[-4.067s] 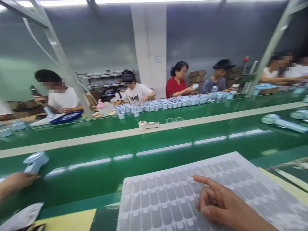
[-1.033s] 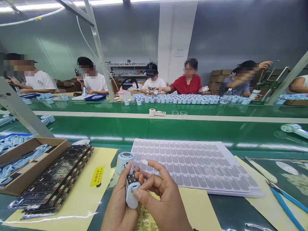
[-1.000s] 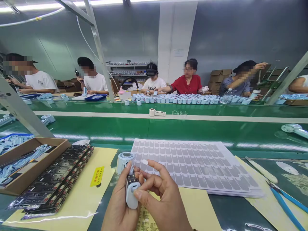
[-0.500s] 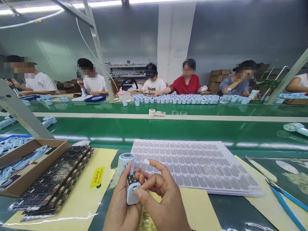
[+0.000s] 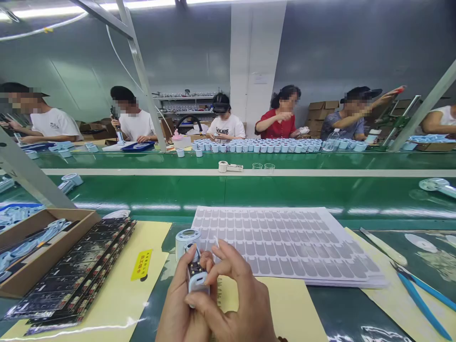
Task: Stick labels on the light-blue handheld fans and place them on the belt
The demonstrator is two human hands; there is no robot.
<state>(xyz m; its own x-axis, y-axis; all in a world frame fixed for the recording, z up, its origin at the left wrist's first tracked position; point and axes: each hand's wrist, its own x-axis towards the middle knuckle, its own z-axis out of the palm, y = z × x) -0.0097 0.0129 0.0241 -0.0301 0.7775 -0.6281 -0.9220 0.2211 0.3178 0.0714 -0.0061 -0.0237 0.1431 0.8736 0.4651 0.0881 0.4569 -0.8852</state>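
Note:
A light-blue device [image 5: 186, 243] with a round head and a handle, looking like a handheld fan, points away from me. My left hand [image 5: 177, 299] is closed around its handle, thumb along the upper side. A dark circuit board [image 5: 195, 269] shows in the open handle, behind a light-blue end cap [image 5: 198, 283] with a slot. My right hand [image 5: 242, 299] grips this end cap, the thumb at its lower edge and a finger at its upper right side. A small white piece [image 5: 215, 241] stands at a raised right fingertip. The handle's underside is hidden.
Grey label sheets [image 5: 285, 242] lie beyond my hands. Circuit boards [image 5: 76, 266] and a cardboard box [image 5: 80, 218] of blue parts are left; blue-handled pliers [image 5: 422, 304] and a pale-handled knife [image 5: 384, 247] right. Across the green belt [image 5: 285, 190], several people sit behind rows of blue parts.
My right thumb has moved down and left to the end cap's lower edge, and a finger has come onto its upper side. The small white piece has turned edge-on. Across the belt, co-workers' arms have moved.

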